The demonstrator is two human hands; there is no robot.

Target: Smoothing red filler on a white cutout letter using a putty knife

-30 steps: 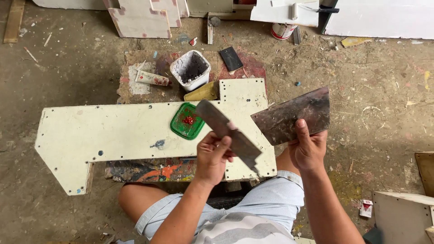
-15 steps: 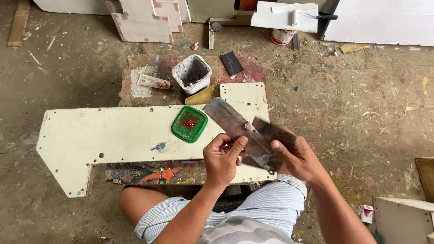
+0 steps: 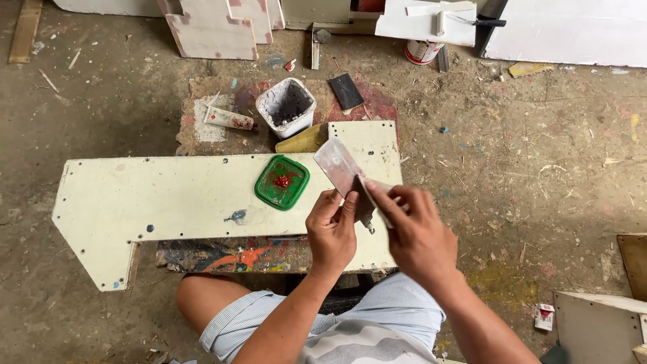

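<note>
Your scraper blade (image 3: 340, 170) looks like dull, smeared metal; the cream board (image 3: 168, 195) is matt painted wood, the green lid (image 3: 282, 182) probably glossy plastic.

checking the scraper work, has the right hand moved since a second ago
Yes. The right hand has swung left toward the left hand and now sits close beside it over the cream panel's right end, nearer the green lid.

One head-worn camera looks steeply down from above the seated person's lap, close enough that both forearms enter from the lower edge. The cream cut-out panel (image 3: 202, 195) spans the middle of the frame; dusty concrete floor (image 3: 526, 168) fills the rest.
</note>
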